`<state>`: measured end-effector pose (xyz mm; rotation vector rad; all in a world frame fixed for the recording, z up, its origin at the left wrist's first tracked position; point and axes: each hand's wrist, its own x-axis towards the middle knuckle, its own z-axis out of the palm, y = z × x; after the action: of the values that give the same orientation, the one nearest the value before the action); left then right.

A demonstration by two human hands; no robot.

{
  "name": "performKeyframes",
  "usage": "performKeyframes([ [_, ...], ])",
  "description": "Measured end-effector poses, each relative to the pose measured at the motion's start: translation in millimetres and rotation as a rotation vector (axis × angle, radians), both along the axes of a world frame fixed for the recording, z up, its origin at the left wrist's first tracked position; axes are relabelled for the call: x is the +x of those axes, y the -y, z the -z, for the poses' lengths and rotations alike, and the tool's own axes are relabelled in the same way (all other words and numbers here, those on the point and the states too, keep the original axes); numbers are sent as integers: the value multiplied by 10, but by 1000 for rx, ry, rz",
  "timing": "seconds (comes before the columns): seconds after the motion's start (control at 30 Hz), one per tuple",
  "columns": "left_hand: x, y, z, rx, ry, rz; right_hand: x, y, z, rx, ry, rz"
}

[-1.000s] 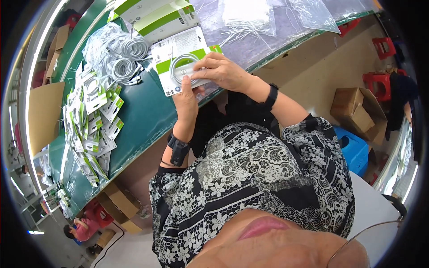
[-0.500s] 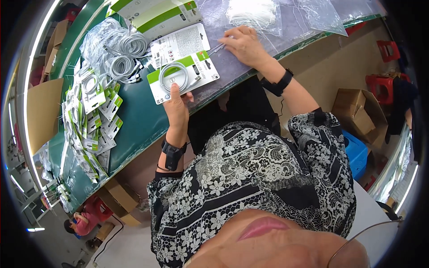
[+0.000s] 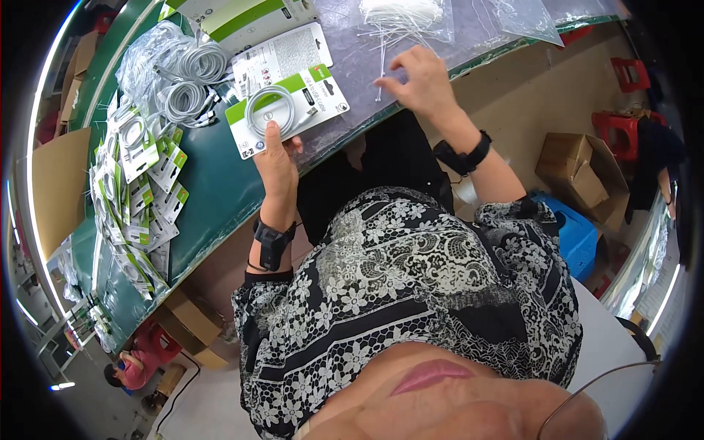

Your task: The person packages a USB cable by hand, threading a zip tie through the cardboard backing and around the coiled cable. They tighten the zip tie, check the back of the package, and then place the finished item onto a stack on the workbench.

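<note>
My left hand (image 3: 279, 158) grips the lower edge of a white and green retail card (image 3: 323, 97), thumb on top. Against that card, under the thumb, lies a coiled light grey USB cable (image 3: 293, 117). To the right, my right hand (image 3: 422, 82) is over the purple-grey tabletop, thumb and index finger bent toward each other at a thin white cable tie (image 3: 380, 64). That tie runs from a loose pile of white cable ties (image 3: 402, 16) on a clear bag. Behind the held card lies another card (image 3: 282, 59), its printed back up.
Coiled grey cables (image 3: 185, 103) and clear plastic bags (image 3: 150, 55) lie left of the cards. Further left is a heap of carded cables (image 3: 136, 198) on the green mat (image 3: 205, 183). A cardboard box (image 3: 579, 172) and blue stool (image 3: 568, 238) stand on the floor at right.
My right hand has moved down and right, away from the cable-tie pile. The tie at its fingertips now points toward me. My left hand still holds the card and cable.
</note>
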<state>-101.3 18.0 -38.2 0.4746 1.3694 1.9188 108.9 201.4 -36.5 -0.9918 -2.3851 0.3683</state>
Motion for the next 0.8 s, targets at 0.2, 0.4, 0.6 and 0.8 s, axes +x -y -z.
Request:
performKeyframes([
  [0.2,90,-14,-37,0,12,11,57,-56,141,51,56,27],
  [0.4,54,-34,-28,10,35,2,171,-179,98,60,-81,-55],
  [0.6,28,-30,-33,6,35,-1,-99,-182,77,107,-84,-135],
  [0.8,73,-82,-87,57,-30,24,-410,-274,179,147,69,-122],
])
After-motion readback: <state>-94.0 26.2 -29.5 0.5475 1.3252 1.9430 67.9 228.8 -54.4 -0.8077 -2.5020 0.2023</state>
